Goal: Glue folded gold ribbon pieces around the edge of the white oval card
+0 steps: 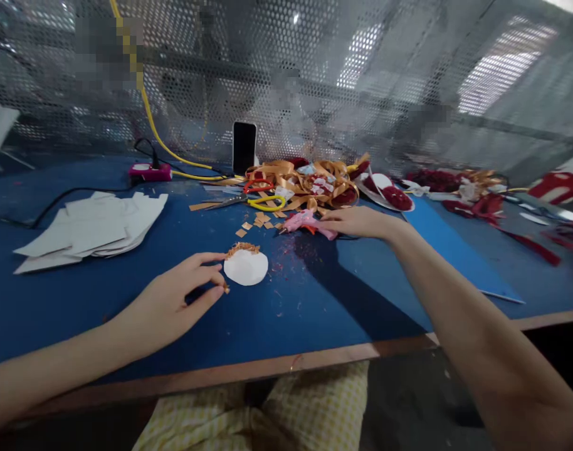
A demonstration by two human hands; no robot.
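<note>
My left hand (187, 289) is closed in a pinch on a small folded piece of gold ribbon (227, 289). Its index finger reaches the edge of a white paper disc (246, 268), which carries a row of gold ribbon folds (242, 248) along its far rim. Farther right, my right hand (355, 222) has its fingers on the handle of a pink glue gun (301, 219), whose nozzle points left. Beside that nozzle lie several cut squares of gold ribbon (261, 220). Scissors (242, 198) with red and yellow handles rest behind the squares.
A heap of gold ribbon (286, 169) spreads along the back, near a propped phone (244, 147). White paper sheets (98, 225) are stacked at left, before a magenta power strip (150, 172). Dark red decorations (397, 198) and a blue strip (451, 250) lie to the right.
</note>
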